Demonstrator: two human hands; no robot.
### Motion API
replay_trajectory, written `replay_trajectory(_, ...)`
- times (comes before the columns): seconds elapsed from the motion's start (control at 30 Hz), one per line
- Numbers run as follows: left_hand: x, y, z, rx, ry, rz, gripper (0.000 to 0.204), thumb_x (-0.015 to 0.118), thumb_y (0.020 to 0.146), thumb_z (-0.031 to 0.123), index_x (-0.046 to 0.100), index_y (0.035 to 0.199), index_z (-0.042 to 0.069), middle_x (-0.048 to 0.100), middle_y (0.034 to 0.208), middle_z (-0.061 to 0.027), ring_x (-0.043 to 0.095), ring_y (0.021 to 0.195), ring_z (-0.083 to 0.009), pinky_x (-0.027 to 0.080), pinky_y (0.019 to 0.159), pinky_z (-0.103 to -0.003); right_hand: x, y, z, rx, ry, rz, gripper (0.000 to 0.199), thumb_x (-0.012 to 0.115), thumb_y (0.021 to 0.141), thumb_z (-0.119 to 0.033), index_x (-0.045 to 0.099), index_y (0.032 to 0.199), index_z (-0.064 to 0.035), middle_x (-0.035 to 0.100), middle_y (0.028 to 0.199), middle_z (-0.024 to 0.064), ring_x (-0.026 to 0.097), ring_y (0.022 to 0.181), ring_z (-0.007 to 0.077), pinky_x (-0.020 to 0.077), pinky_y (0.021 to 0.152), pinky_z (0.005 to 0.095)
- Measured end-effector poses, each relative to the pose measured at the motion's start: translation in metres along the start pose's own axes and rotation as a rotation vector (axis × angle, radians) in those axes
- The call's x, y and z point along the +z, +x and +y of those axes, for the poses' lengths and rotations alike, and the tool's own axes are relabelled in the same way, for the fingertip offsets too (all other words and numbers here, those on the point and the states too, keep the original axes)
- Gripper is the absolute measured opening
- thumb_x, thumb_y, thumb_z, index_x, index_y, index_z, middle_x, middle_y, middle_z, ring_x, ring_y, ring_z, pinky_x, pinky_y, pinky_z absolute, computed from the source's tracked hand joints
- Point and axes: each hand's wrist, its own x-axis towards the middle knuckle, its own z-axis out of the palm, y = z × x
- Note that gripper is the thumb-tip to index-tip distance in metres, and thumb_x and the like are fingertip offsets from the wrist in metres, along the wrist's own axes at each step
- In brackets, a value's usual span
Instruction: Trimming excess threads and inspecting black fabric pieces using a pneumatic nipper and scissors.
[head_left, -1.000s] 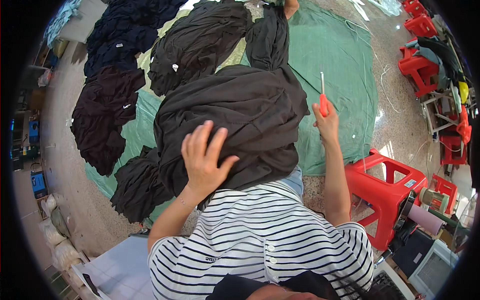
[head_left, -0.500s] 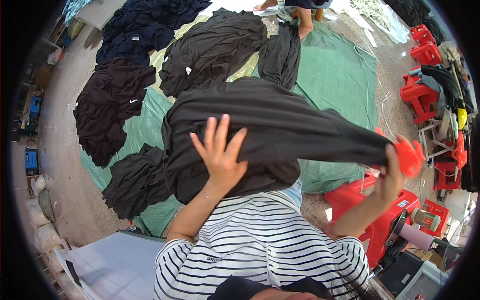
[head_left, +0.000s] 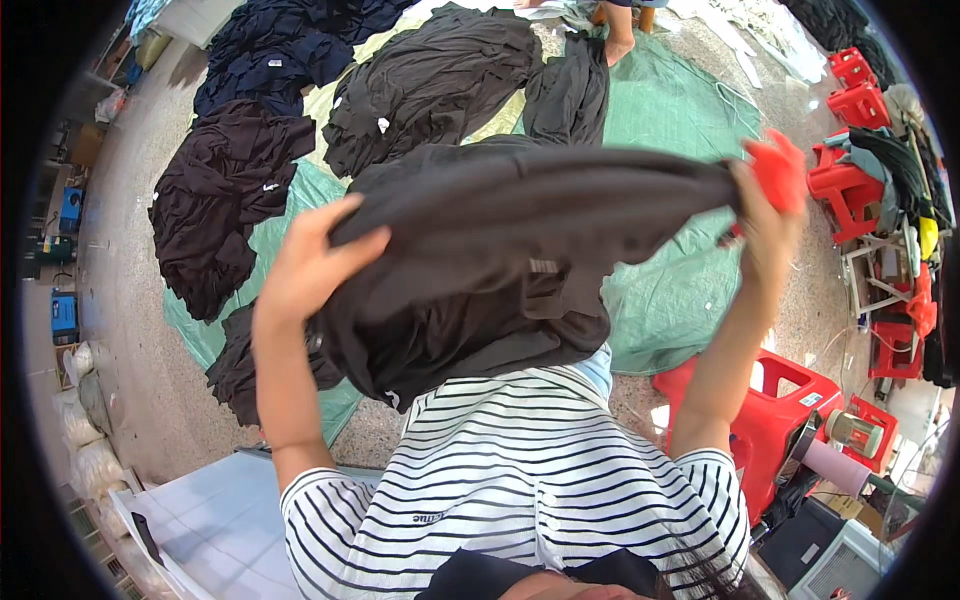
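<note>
A long black garment (head_left: 480,190), blurred by motion, stretches across in front of me, with more black cloth bunched over my lap. At its left end, my left hand (head_left: 315,260) pinches the edge between thumb and fingers, most of the fingertips hidden by the fabric. My right hand (head_left: 765,215) is raised on the right and closed around the garment's narrow gathered end. A bright red, crumpled-looking thing (head_left: 778,170) is at that same hand; blur hides what kind it is. A small pale label (head_left: 543,266) shows on the lower black cloth.
Piles of black (head_left: 430,85), dark maroon (head_left: 225,190) and navy clothing (head_left: 290,50) lie ahead on a green sheet (head_left: 670,290). Another person's bare foot (head_left: 620,45) is at the far edge. A red stool (head_left: 790,385) stands close on my right; a white board (head_left: 230,525) is at left.
My left hand has gone from lying spread on the cloth to gripping its left edge. My right hand has risen with the other end and the red thing, lifting the garment.
</note>
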Motion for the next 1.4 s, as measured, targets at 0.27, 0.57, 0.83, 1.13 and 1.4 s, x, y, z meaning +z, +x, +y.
replay_trajectory(0.27, 0.068, 0.052, -0.047, 0.782, 0.733, 0.498, 0.040, 0.070, 0.074, 0.000, 0.065, 0.113, 0.008, 0.057, 0.121, -0.0122, 0.054, 0.114, -0.0321, 0.043, 0.097, -0.048, 0.019, -0.050, 0.067, 0.039, -0.587, -0.377, 0.057, 0.074, 0.083, -0.016, 0.053, 0.136, -0.0095, 0.066, 0.111, 0.0199, 0.065, 0.103, 0.0332, 0.0489, 0.088, 0.0367)
replay_trajectory(0.57, 0.128, 0.116, -0.041, 0.785, 0.516, -0.168, 0.014, 0.071, 0.080, 0.005, 0.068, 0.094, 0.002, 0.058, 0.085, -0.0103, 0.061, 0.075, -0.0285, 0.050, 0.070, -0.035, -0.009, -0.122, -0.011, -0.062, -0.780, -0.490, 0.037, 0.072, 0.084, -0.028, 0.061, 0.111, -0.0052, 0.060, 0.085, 0.0152, 0.057, 0.080, 0.0351, 0.0476, 0.070, 0.0430)
replay_trajectory(0.83, 0.138, 0.119, -0.047, 0.531, 0.289, -0.108, 0.012, 0.065, 0.077, -0.002, 0.066, 0.089, -0.004, 0.063, 0.078, -0.0086, 0.063, 0.066, -0.0121, 0.050, 0.063, -0.025, -0.005, -0.146, -0.028, 0.109, -0.839, -0.687, 0.029, 0.069, 0.087, -0.031, 0.059, 0.085, -0.0031, 0.061, 0.071, 0.0144, 0.061, 0.061, 0.0346, 0.0444, 0.052, 0.0430)
replay_trajectory(1.13, 0.144, 0.116, -0.050, 0.541, 0.272, 0.016, 0.009, 0.063, 0.075, -0.001, 0.065, 0.084, -0.001, 0.066, 0.079, -0.0144, 0.067, 0.068, -0.0276, 0.052, 0.064, -0.035, 0.005, -0.140, -0.026, 0.078, -0.890, -0.752, 0.033, 0.068, 0.087, -0.032, 0.058, 0.075, -0.0028, 0.059, 0.059, 0.0142, 0.059, 0.048, 0.0325, 0.0415, 0.044, 0.0406)
replay_trajectory(1.4, 0.145, 0.152, -0.003, 0.775, 0.510, -0.171, 0.016, 0.065, 0.081, 0.004, 0.065, 0.097, 0.001, 0.063, 0.085, -0.0134, 0.064, 0.076, -0.0302, 0.050, 0.069, -0.038, -0.007, -0.128, -0.029, 0.176, -0.897, -0.513, 0.032, 0.067, 0.088, -0.036, 0.063, 0.087, -0.0041, 0.060, 0.059, 0.0167, 0.061, 0.056, 0.0382, 0.0446, 0.051, 0.0463)
